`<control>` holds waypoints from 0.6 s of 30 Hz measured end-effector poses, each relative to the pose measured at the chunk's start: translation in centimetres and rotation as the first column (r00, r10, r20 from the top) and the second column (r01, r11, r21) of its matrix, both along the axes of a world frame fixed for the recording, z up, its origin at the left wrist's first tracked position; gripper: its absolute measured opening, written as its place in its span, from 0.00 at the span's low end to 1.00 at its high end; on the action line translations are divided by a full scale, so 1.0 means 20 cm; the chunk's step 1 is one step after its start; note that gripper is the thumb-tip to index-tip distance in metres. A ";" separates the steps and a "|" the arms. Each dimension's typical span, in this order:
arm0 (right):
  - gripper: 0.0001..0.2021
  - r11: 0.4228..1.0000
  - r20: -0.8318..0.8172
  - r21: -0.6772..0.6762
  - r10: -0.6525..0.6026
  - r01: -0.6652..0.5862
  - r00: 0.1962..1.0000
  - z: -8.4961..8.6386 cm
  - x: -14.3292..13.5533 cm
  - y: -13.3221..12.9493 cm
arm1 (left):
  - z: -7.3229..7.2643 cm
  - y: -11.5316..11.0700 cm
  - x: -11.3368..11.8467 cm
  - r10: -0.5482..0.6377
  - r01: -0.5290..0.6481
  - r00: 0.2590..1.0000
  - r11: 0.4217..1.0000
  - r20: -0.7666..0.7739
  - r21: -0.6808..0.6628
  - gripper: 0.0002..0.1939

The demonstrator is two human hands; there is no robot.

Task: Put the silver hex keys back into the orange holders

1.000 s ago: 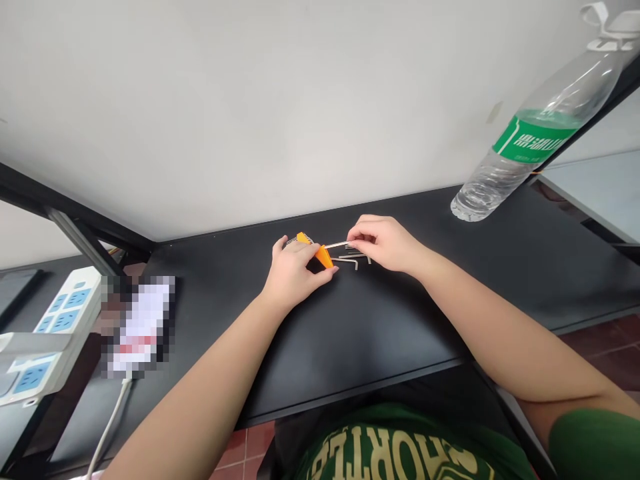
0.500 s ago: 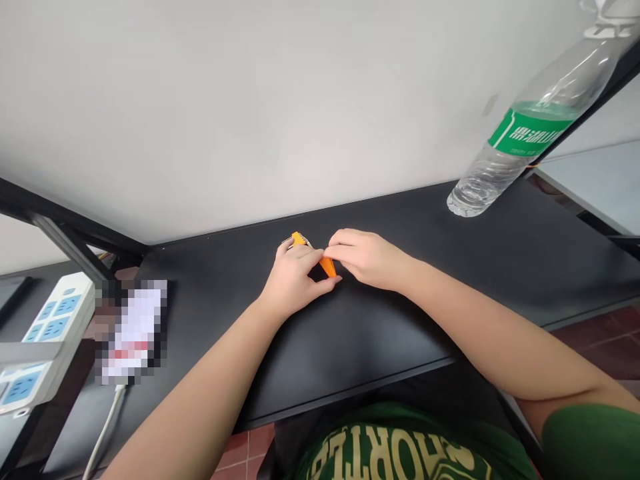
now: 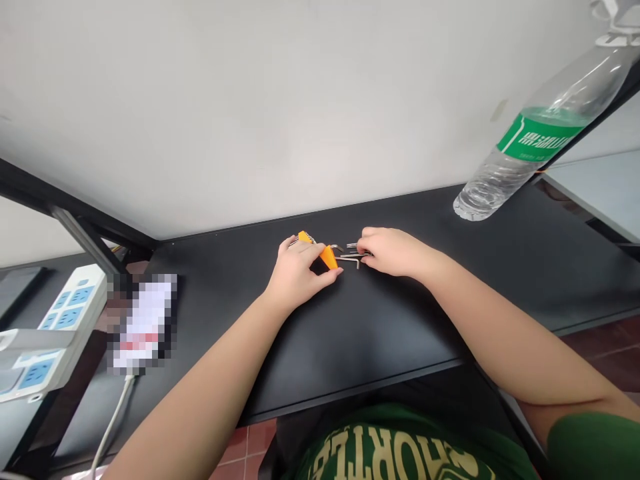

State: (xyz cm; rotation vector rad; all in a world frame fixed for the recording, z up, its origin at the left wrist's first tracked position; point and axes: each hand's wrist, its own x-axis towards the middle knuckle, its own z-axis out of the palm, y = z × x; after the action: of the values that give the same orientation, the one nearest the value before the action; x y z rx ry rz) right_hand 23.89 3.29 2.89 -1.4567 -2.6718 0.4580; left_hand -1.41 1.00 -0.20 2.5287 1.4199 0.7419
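My left hand (image 3: 296, 270) is closed around an orange hex key holder (image 3: 329, 257) above the black desktop, its thumb stretched along the near side. Much of the holder is covered by my fingers; a further orange part with dark markings shows beyond them. Thin L-shaped hex keys (image 3: 353, 259) reach from the holder toward the right, one with its bent end pointing at me. My right hand (image 3: 395, 250) is just right of the holder, fingertips pinched on hex keys. How many keys it grips is hidden.
A tall clear water bottle (image 3: 543, 137) with a green label stands at the back right by the wall. Left are a blurred-out phone-like object (image 3: 145, 320) on a white cable (image 3: 113, 417), and a white power strip (image 3: 67, 333). A black frame bar (image 3: 80, 213) rises at the left.
My right hand has moved right, away from the orange holder, and hex keys now show between the hands. My left hand keeps its hold on the holder.
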 end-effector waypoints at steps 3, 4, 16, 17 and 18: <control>0.08 1.000 0.082 0.016 0.010 -0.012 0.997 -0.01 -0.02 -0.02 | 0.00 0.00 0.00 -0.004 0.004 1.000 1.000 -0.009 -0.013 0.17; 0.07 1.000 0.097 0.019 0.009 -0.011 0.995 -0.01 -0.03 -0.02 | 0.00 0.00 0.00 -0.005 0.005 1.000 1.000 -0.011 -0.017 0.18; 0.05 0.998 -0.282 0.061 0.014 0.003 0.959 0.03 -0.02 -0.02 | -0.01 0.02 0.00 0.078 -0.078 0.997 0.996 0.004 -0.038 0.14; 0.05 0.997 -0.326 0.077 0.034 -0.009 0.945 0.02 -0.02 -0.02 | 0.00 0.02 0.00 0.082 -0.081 0.997 0.996 0.006 -0.042 0.14; 0.06 0.996 -0.356 0.091 0.048 -0.016 0.933 0.02 -0.03 -0.03 | 0.00 0.02 0.00 0.084 -0.083 0.996 0.996 0.011 -0.046 0.14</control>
State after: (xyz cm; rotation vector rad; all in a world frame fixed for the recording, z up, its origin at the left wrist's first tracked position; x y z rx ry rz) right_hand 23.37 2.74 3.26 -1.1748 -2.3959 0.5430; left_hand -1.40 1.38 -0.30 2.4401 1.5285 0.7294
